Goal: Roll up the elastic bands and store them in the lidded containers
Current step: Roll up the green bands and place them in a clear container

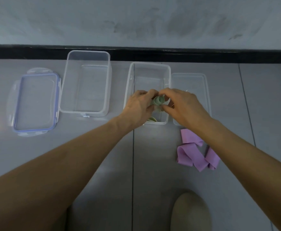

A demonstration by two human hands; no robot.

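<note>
Both hands meet over the small clear container (pixel 149 65). My left hand (pixel 139 106) and my right hand (pixel 183 106) pinch a pale green elastic band (pixel 159 101), wound into a roll, just above the container's near half. A loose end of green band (pixel 152 119) shows inside the container near its front wall. A purple elastic band (pixel 197 151) lies crumpled on the floor to the right, partly under my right forearm. A larger clear container (pixel 86 84) stands open to the left.
A blue-rimmed lid (pixel 36 104) lies flat at the far left. A clear lid (pixel 189 90) lies right of the small container. A black skirting strip (pixel 203 55) and wall bound the far side. My knee (pixel 189 212) shows at the bottom.
</note>
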